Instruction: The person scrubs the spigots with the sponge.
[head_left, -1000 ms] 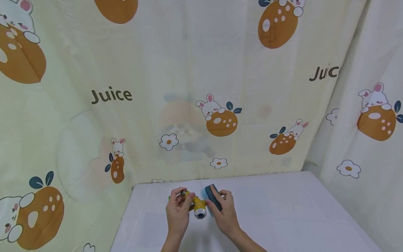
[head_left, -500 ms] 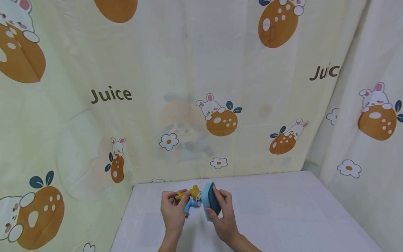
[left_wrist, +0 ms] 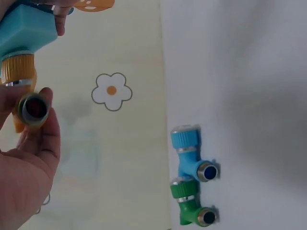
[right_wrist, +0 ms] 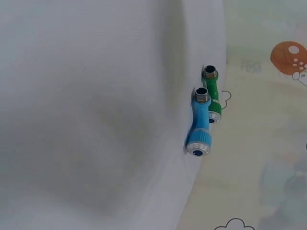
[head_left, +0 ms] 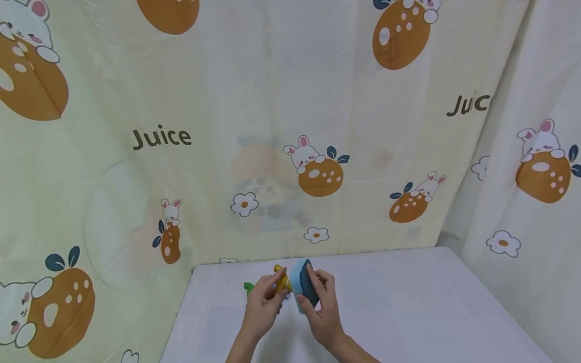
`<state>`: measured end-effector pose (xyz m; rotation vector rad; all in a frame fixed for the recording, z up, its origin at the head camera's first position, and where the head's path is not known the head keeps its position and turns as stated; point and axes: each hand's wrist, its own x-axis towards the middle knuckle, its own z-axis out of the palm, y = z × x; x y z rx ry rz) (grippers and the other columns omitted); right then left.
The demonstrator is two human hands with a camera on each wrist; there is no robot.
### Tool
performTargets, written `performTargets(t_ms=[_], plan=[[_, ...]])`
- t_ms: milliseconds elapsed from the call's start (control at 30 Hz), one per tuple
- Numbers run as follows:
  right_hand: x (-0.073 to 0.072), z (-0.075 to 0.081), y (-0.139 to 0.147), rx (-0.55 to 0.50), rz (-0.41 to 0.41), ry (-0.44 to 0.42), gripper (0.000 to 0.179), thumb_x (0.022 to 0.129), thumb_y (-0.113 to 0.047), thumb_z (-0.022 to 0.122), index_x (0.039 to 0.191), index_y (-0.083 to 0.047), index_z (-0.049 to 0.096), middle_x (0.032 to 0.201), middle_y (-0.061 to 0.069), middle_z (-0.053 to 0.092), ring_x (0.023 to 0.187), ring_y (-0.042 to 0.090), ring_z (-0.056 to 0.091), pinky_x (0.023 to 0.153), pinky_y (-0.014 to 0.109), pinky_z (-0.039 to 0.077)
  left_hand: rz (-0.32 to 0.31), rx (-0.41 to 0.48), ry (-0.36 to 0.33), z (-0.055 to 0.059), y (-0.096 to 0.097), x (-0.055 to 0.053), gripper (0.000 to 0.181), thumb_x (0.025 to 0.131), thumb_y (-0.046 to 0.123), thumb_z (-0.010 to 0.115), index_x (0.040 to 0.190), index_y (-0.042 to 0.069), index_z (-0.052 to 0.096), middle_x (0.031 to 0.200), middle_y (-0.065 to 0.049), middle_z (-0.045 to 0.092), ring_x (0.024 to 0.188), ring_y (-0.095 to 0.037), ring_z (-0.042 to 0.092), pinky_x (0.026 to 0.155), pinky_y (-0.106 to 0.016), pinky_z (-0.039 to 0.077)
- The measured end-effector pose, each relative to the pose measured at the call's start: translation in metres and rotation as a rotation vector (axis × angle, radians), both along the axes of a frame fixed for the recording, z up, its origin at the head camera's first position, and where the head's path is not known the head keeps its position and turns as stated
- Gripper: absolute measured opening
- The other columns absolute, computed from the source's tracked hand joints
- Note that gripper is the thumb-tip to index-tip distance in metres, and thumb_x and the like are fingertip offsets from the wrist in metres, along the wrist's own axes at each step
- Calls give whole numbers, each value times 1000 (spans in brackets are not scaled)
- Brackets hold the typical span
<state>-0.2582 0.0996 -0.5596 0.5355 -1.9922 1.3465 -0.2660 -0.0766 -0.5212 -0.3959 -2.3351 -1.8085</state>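
Observation:
My left hand pinches a yellow pipe fitting between thumb and fingers. The fitting is angled, with a ribbed yellow collar at one end and an open metal end facing the left wrist camera. In my right hand is a two-layer sponge, gripped by its dark side. Its light blue face sits right at the fitting's collar in the left wrist view. The right wrist view shows neither hand. Beyond the left hand, a blue fitting and a green fitting of like shape lie on the table.
The table has a white cover and ends at a cream curtain printed with rabbits, oranges and flowers. Another stretch of curtain hangs along the right side. Both loose fittings lie near the table's far edge.
The yellow fitting has been turned in my left hand, its collar end swinging from facing the head camera toward the sponge. The sponge has turned, so more of its light blue layer shows.

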Motion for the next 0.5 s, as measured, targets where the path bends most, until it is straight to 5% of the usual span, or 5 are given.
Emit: performTargets(t_ms=[200, 500], plan=[[0, 4, 2, -2, -6, -20, 68, 95, -7, 71, 158, -16, 46, 140, 8, 43, 121, 12, 43, 92, 25, 56, 5, -211, 43, -3, 1, -1, 39, 93, 27, 79, 132, 24, 73, 109, 1, 72, 102, -16, 71, 89, -35, 63], [0, -1, 0, 11, 30, -4, 69, 93, -7, 74, 157, -13, 47, 139, 8, 42, 119, 11, 40, 95, 24, 51, 9, -381, 40, -1, 4, -1, 37, 93, 22, 79, 130, 20, 74, 107, 4, 79, 94, -12, 74, 81, -33, 64]])
